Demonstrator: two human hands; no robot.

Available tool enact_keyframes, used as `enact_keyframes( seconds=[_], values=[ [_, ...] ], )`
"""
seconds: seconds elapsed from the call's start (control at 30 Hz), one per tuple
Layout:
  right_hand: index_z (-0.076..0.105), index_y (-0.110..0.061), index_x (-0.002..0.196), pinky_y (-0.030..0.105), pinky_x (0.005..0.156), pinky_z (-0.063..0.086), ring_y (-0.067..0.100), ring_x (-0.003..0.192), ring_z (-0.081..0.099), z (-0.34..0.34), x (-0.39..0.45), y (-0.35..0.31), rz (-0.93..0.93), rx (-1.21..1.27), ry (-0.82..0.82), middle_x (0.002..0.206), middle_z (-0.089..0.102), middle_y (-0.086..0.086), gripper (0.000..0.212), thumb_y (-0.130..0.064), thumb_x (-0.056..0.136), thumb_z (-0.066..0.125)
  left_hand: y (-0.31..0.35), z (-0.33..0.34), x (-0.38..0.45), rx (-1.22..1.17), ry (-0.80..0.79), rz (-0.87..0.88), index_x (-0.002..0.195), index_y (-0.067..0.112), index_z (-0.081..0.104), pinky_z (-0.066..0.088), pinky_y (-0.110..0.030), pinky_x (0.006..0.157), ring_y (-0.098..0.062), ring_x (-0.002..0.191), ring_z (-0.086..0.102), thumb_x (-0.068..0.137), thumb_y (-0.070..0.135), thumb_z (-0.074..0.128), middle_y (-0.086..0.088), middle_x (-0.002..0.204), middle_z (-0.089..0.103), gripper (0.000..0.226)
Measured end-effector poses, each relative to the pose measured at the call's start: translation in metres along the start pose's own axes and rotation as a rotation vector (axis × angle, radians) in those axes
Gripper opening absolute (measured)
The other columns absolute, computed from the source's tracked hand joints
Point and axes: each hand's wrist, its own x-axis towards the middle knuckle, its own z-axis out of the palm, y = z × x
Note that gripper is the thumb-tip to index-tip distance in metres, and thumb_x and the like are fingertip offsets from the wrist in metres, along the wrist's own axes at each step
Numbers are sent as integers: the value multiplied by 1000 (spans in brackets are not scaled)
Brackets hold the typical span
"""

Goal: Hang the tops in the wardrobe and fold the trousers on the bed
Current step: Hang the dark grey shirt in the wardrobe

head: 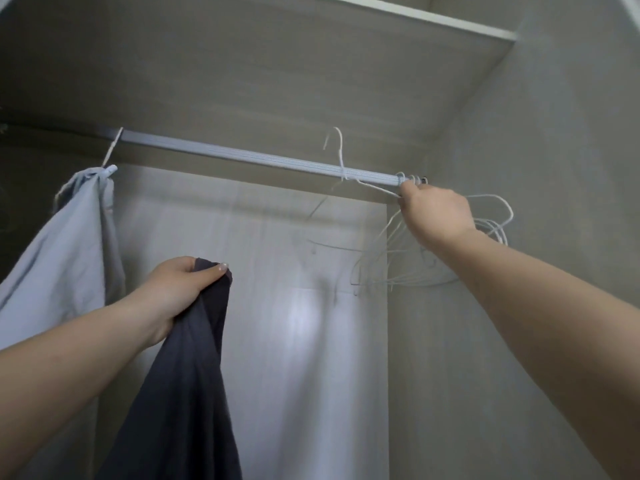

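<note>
right hand (437, 213) fingers hidden among hangers (398, 268)

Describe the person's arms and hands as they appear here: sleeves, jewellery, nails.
Both forearms are bare, with no sleeve in view. No watch, ring or bracelet shows on the left hand or the right hand. The left thumbnail looks pale and glossy.

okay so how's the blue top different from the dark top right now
The blue top is pale and already hangs from the rail on a hanger; the dark top is charcoal, off the rail, with no hanger visible on it. The blue top hangs free; the left hand grips the dark top. Both drape downward.
</note>
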Motion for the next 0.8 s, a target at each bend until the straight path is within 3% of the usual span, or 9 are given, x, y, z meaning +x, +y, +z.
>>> enact_keyframes(
  seconds=[0.13,0.23,0.33,0.4,0.5,0.63,0.8],
  values=[
    [53,-10,108,35,65,34,39,94,61,4,-15,2,-85,-7,15,105,62,18,30,-35,101,36,-9,-6,11,538,37,207,67,10,48,31,-29,52,-16,58,45,88,23,66,-3,63,49,31],
    [54,-12,103,34,63,33,39,92,62,8,-31,3,-121,-17,4,102,63,16,37,-42,101,33,-10,-10,16,808,-3,273,67,12,44,29,-29,51,-13,60,42,89,22,63,-1,65,48,30],
    [53,-11,97,33,58,31,40,85,62,8,-46,4,-135,34,24,94,65,19,39,-44,100,32,-10,-16,18,888,-50,261,74,9,49,33,-26,52,-17,68,49,88,15,61,-4,75,56,20],
    [52,-9,90,33,56,29,42,76,61,7,-56,5,-145,77,39,85,63,23,39,-43,99,35,-13,-22,17,887,-52,230,89,10,48,33,-27,57,-19,78,51,89,13,59,-4,85,55,12],
    [50,-9,84,33,55,30,43,70,61,6,-67,7,-176,121,50,79,62,25,39,-43,97,37,-17,-37,15,994,-95,192,105,15,39,36,-25,59,-19,80,51,91,10,51,2,86,53,20],
    [43,-18,78,33,54,33,43,67,61,10,-75,5,-163,175,40,75,61,26,39,-50,96,32,-19,-53,9,1323,-279,194,94,23,59,46,-33,91,-21,100,57,85,-4,41,-4,110,64,33],
    [40,-18,77,34,54,39,41,61,60,10,-82,-7,-157,219,20,68,60,23,43,-54,94,25,-20,-54,-3,1313,-287,194,105,17,73,45,-27,94,-19,108,60,82,-6,43,-3,114,68,44]
  ],
)
